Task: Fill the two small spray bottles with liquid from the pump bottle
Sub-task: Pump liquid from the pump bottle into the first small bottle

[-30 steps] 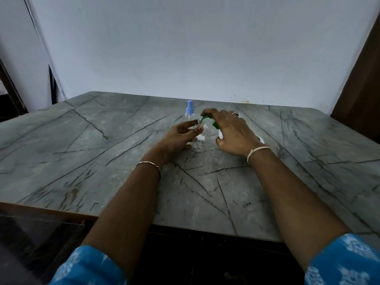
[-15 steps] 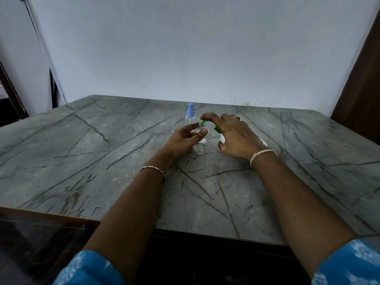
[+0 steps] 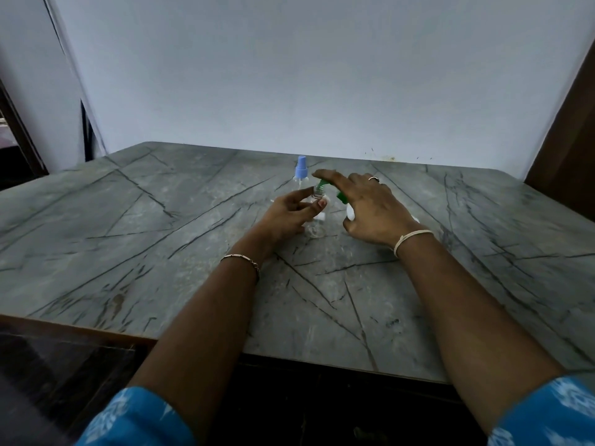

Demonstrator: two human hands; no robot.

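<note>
- Subject: filling step at the uncapped spray bottle (image 3: pixel 315 230), which stands on the table (image 3: pixel 154 252) and serves as the reference for all positions below.
- Left hand (image 3: pixel 289 214): fingers and thumb pinch the bottle's upper body just under the neck. Judged purpose is to hold a light, narrow container upright and steady beneath the spout.
- Right hand (image 3: pixel 373 207): draped over the pump bottle (image 3: pixel 349 214) just right of the reference. The index finger lies along the green pump head (image 3: pixel 322 185) and the thumb hooks at the white body. The remaining fingers hide much of the grip.
- Pump bottle attitude: appears tilted toward the reference, so that the spout tip sits directly over the open neck, touching or very nearly so. Judged purpose is to bring a short spout over a small opening.
- Second spray bottle (image 3: pixel 301 171): upright just behind the reference, blue cap on, held by neither hand. It looks unfilled, though the level cannot be read.
- Liquid level in the reference bottle: cannot tell, since the clear wall blends into the stone.
- Small white item close behind the reference: identity not determinable.
- Clearances: broad bare stone lies left, right and in front of the reference, and all table edges are well away. The only tight spot is behind, where the capped bottle stands close to the left fingertips.
- Risk noted: a hard press could spill liquid past the narrow neck.
</note>
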